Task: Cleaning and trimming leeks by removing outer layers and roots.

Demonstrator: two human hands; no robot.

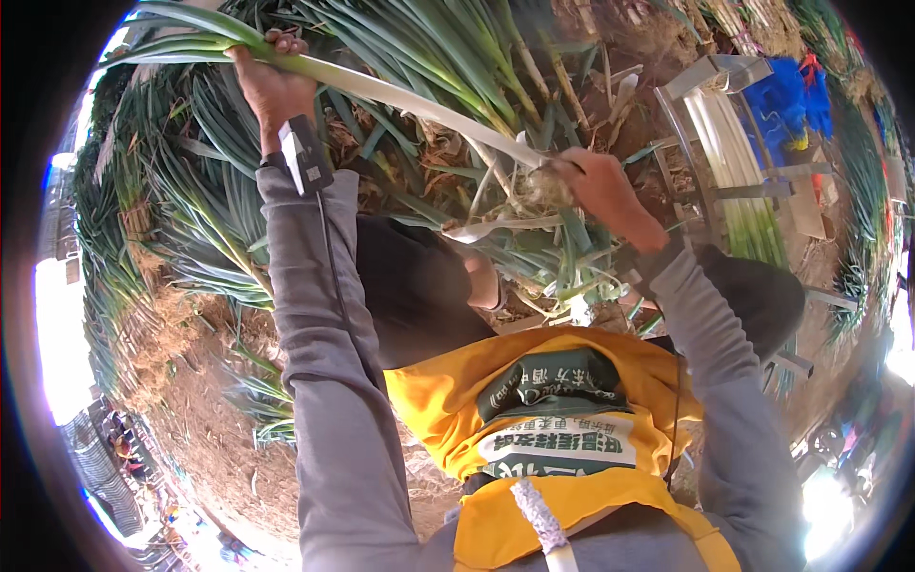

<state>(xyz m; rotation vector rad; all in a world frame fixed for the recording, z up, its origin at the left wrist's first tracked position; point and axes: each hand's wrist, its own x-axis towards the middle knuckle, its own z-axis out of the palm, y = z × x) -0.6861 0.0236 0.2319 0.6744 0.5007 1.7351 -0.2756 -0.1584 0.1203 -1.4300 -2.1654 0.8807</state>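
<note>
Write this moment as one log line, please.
left hand: holding leek near leaves | right hand: at leek's root end, grip unclear | right side: pale stalks lying in metal frame

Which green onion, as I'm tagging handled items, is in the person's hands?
The green onion between the left hand, near its leaves, and the right hand, at its roots; other green onions lie unheld.

White-and-green leek (410,95), grey sleeves (297,286), yellow-orange apron (429,400), dark trousers (410,296), brown soil (214,391)

Crumpled blue material (783,103) sits beside a grey metal rack (755,191), with brown soil (212,396) at lower left.
</note>
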